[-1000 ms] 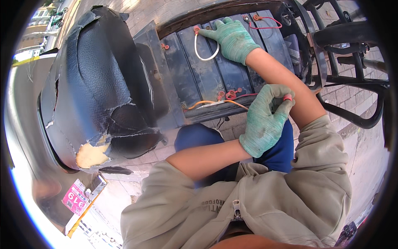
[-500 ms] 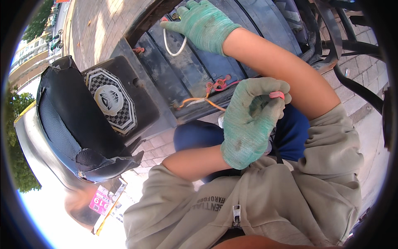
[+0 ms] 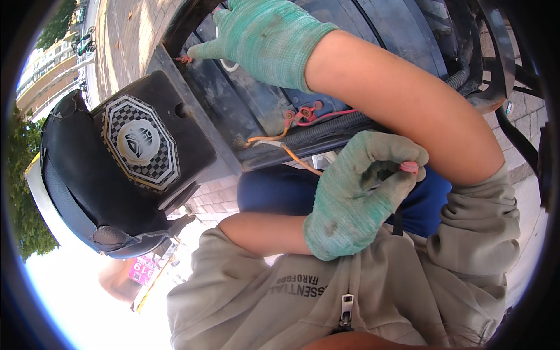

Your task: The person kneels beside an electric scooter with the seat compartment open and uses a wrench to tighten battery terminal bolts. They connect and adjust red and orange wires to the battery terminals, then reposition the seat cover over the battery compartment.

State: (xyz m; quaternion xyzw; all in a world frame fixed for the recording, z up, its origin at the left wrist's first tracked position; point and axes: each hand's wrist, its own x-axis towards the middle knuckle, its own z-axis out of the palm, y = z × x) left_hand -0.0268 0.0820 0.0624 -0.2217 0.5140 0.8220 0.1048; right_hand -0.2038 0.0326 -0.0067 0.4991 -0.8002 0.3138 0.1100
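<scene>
My left hand [image 3: 361,198], in a green-grey knit glove, is closed in a pinch on a small pinkish-red piece [image 3: 409,167], held above my lap; its exact kind is unclear. My right hand [image 3: 256,44], gloved alike, reaches over the dark blue battery blocks [image 3: 256,111]. Its thumb points out from the other fingers, and the tip is at a red terminal cap [image 3: 184,59] in the frame's corner. A white cable [image 3: 230,66] shows partly under this hand. The far fingertips are cut off by the picture's edge.
Red-capped terminals [image 3: 303,114] with an orange wire [image 3: 294,157] lie at the near side of the batteries, beside black corrugated conduit [image 3: 326,128]. A metal frame [image 3: 201,131] borders them. A torn black seat [image 3: 99,181] stands at left, black tubes [image 3: 499,58] at right.
My right hand has shifted left, its thumb now at the red corner cap; more of the white cable is covered. My left hand keeps its pinch. The whole view has shifted slightly.
</scene>
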